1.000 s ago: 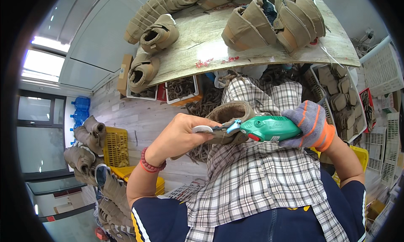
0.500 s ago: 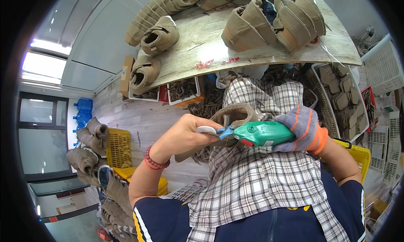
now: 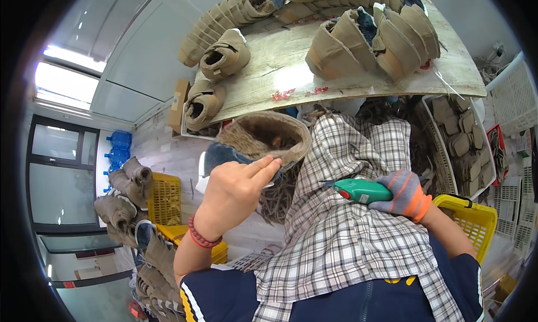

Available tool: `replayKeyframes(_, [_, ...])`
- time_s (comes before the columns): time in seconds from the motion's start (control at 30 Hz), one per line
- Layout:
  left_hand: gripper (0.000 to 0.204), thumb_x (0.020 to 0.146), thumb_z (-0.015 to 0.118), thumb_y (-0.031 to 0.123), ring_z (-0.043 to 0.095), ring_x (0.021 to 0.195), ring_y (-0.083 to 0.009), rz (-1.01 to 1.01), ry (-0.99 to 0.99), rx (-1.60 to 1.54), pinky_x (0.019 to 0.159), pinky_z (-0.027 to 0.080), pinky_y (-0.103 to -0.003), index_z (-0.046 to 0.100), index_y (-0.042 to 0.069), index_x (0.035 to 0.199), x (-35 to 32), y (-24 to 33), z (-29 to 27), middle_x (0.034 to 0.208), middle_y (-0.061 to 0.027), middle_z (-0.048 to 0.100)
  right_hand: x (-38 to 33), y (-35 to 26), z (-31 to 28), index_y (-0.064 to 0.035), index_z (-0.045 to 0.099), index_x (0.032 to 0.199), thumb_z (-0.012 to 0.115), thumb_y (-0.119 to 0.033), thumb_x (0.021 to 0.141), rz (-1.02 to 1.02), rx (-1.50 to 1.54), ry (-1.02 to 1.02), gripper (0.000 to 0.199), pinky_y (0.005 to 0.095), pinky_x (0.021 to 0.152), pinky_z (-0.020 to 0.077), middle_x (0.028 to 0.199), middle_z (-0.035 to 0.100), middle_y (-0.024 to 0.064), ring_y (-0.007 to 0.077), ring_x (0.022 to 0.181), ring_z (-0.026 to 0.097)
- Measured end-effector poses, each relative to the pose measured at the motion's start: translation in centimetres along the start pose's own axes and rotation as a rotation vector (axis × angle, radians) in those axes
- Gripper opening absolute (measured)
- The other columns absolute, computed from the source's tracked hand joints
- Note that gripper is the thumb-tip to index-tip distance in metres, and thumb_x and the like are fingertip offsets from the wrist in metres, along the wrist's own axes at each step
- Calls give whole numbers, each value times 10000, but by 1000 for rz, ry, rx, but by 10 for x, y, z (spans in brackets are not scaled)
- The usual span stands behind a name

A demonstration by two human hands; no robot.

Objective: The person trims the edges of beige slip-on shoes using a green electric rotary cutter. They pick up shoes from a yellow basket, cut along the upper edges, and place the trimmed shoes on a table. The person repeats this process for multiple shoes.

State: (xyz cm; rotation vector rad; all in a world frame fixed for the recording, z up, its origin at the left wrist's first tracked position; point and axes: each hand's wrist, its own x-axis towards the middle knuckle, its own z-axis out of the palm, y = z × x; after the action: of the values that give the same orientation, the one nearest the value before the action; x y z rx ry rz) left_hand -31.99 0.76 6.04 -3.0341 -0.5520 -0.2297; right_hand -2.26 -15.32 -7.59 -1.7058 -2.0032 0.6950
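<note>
My left hand [image 3: 235, 190], bare with a red bracelet at the wrist, holds a brown fleece-lined boot [image 3: 263, 140] raised in front of me, its opening turned toward the camera. My right hand [image 3: 404, 194] wears a grey and orange glove and grips a green hand-held power tool [image 3: 361, 190] over my checked apron [image 3: 347, 238]. The tool sits to the right of the boot and apart from it.
A wooden table [image 3: 291, 70] ahead carries several tan boots [image 3: 370, 36]. Yellow crates [image 3: 165, 199] stand at the left and one yellow basket [image 3: 476, 218] at my right elbow. More boots [image 3: 126, 193] pile at the left. A white tray of boot parts [image 3: 462, 143] lies at the right.
The left hand has lifted and turned the boot so its opening faces up toward the camera. The green tool has moved right and down, away from the boot.
</note>
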Motion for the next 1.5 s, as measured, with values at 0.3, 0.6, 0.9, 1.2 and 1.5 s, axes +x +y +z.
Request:
replayKeyframes(0.3, [420, 698, 601, -19, 564, 574, -142, -1, 221, 319, 554, 425, -289, 640, 11, 1114, 18, -19, 36, 1074, -115, 663, 1, 19, 16, -57, 685, 935, 701, -559, 686, 232, -71, -5, 560, 384, 701, 511, 809, 674, 137, 297, 760, 650])
replayKeyframes(0.6, [421, 727, 573, 8, 622, 724, -225, -222, 588, 137, 625, 468, -333, 599, 26, 1146, 83, -75, 178, 1084, -113, 654, -19, 53, 1, -22, 633, 1039, 780, -357, 723, 501, 246, 474, 483, 299, 671, 502, 796, 677, 115, 191, 705, 655])
replayKeyframes(0.9, [441, 754, 612, 42, 527, 1078, -333, -676, 469, -125, 904, 428, -412, 524, 19, 1186, 173, -118, 211, 1158, -156, 555, -22, 92, -53, -36, 592, 961, 651, -319, 871, 558, 789, 954, 303, 227, 495, 378, 660, 554, -4, 77, 517, 484])
replayKeyframes(1.2, [682, 780, 691, 22, 508, 1091, -251, -922, 906, -1367, 965, 396, -342, 320, -122, 1335, 242, -78, 230, 1226, -195, 488, -30, 97, -28, -46, 551, 904, 604, -433, 880, 611, 864, 975, 391, 234, 470, 369, 578, 523, 24, 103, 496, 499])
replayKeyframes(1.5, [399, 668, 825, 223, 511, 584, -111, -1211, 496, -1687, 464, 353, -249, 630, 57, 974, 240, -87, 227, 842, -8, 625, -20, 83, -28, -45, 560, 864, 614, -399, 883, 559, 872, 931, 359, 246, 518, 360, 605, 526, 24, 97, 540, 479])
